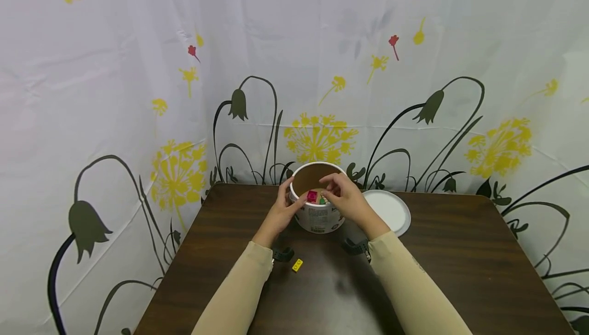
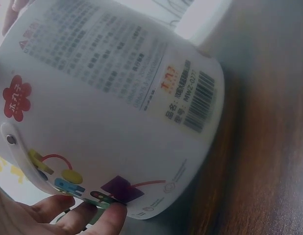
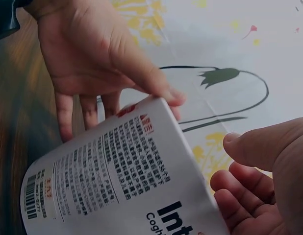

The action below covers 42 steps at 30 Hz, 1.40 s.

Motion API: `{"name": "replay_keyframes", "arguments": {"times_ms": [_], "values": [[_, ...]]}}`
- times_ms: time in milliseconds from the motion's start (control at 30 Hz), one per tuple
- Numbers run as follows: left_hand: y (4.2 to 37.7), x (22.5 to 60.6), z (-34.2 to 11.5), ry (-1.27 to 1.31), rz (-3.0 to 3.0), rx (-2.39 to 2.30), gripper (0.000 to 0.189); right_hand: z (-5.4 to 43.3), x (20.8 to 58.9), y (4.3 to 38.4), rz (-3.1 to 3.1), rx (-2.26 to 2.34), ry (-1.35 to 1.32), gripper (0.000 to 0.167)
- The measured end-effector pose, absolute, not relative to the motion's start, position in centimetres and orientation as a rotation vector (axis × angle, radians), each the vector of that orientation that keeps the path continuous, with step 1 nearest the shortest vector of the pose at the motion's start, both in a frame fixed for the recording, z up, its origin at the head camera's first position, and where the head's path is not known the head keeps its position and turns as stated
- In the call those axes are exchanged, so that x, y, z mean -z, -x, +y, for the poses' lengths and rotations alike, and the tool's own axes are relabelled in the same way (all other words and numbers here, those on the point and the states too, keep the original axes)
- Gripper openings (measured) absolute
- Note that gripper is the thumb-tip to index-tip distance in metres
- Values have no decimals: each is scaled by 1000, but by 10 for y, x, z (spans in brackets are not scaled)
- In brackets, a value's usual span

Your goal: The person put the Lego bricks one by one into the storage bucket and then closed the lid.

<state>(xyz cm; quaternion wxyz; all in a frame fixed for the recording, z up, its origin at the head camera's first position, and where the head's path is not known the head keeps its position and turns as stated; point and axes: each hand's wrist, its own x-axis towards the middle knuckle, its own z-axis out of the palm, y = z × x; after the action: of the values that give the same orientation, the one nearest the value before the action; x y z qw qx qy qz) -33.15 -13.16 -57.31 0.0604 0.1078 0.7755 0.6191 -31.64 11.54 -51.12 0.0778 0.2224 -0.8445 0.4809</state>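
A white printed bucket (image 1: 319,221) stands at the table's far side, its mouth facing up. My left hand (image 1: 279,211) grips its left side; in the right wrist view, that hand's thumb hooks over the rim and its fingers lie along the outer wall. My right hand (image 1: 346,198) hovers over the bucket's mouth at the right. Loosely bent, its fingers and thumb are apart in the right wrist view, with nothing seen between them. Inside the bucket are a pink block (image 1: 312,196) and a small green piece (image 1: 322,200) near the right fingertips.
A round white lid (image 1: 388,211) lies right of the bucket on the dark wooden table (image 1: 460,253). A small yellow block (image 1: 297,265) lies nearer, between the forearms. Behind the table hangs a flower-printed curtain (image 1: 257,28).
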Motion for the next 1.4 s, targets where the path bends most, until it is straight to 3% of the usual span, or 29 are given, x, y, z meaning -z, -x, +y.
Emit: {"name": "replay_keyframes", "arguments": {"times_ms": [500, 733, 1100, 1400], "values": [[331, 574, -131, -347, 2324, -1891, 83, 113, 507, 268, -2405, -1490, -738, 32], [332, 573, -130, -329, 2338, -1885, 83, 111, 515, 241, -2415, -1589, -688, 25], [332, 574, -132, -349, 2342, -1899, 86, 78, 565, 214, -2430, -1663, -726, 22], [332, 575, -131, -330, 2344, -1894, 83, 67, 615, 211, -2568, -1673, -737, 42]]}}
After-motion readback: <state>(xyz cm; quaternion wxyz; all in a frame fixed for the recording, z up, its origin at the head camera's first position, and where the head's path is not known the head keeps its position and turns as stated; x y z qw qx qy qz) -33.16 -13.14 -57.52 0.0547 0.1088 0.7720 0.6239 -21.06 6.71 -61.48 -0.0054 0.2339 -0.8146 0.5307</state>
